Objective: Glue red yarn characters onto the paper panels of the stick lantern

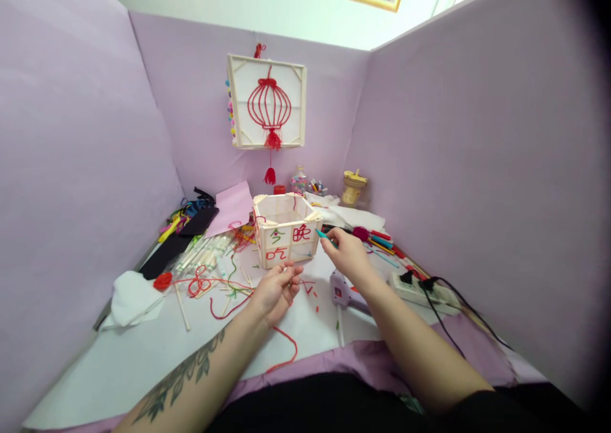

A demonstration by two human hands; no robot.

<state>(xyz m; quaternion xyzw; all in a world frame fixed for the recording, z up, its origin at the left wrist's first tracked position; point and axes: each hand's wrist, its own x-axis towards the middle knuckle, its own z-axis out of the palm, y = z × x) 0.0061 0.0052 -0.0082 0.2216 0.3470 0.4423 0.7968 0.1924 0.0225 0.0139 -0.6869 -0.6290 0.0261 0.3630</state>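
Note:
A box-like lantern frame [286, 235] of pale sticks and white paneling stands on the table in front of me. Its near face carries red and green characters, and a blue pen-like line shows in the lower right panel. My right hand [348, 255] grips a teal pen [326, 237], its tip close to the frame's right edge; I cannot tell if it touches. Just below the near face is my left hand [279, 288], palm turned up, fingers curled with the tips together. Whatever they may hold is too small to make out.
A purple glue gun [351, 295] lies by my right forearm, near a white power strip [424, 291] with black cables. Red yarn [200, 282] and bundled sticks [203, 255] lie left. A finished lantern [270, 105] hangs behind; a yellow-lidded cup [354, 188] stands at the back right.

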